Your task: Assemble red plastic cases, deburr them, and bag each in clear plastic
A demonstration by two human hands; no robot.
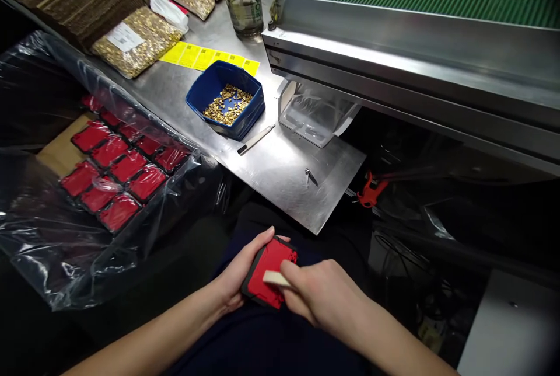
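I see a red-and-black rectangular part held above the person's lap, just off the near edge of a metal table. The left hand cups it from its left side, thumb along the upper edge, fingers closed around it. The right hand pinches a pale stick between thumb and curled fingers; its flat end lies over the red face, though I cannot tell whether it touches.

Beyond, on the table, I see a small dark-tipped tool beside a blue bin of gold-coloured pieces. Behind the bin lies a yellow label strip, its print too small to read. Two clear bags of similar pieces carry white labels, also illegible to me; the drink bottle bears green lettering I cannot make out. To the left, more red parts sit in a plastic-lined box.
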